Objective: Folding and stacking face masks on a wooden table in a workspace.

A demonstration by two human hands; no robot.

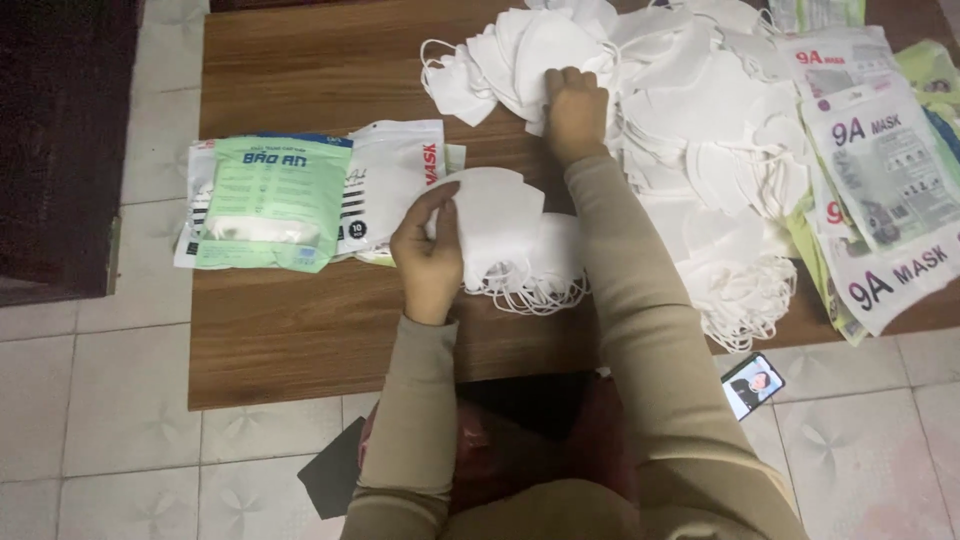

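My left hand (428, 262) grips a small stack of folded white face masks (497, 222) by its left edge, just above the wooden table (300, 330); the ear loops hang out below the stack. My right hand (575, 110) reaches further back and rests with bent fingers on a loose white mask at the edge of a big heap of white masks (700, 130). Both arms wear beige sleeves.
Left of the stack lie flat mask packets, a green one (270, 205) on top of white ones (395, 185). More printed packets (880, 190) overlap along the table's right side. A phone (752, 384) lies on the tiled floor by the table's front edge.
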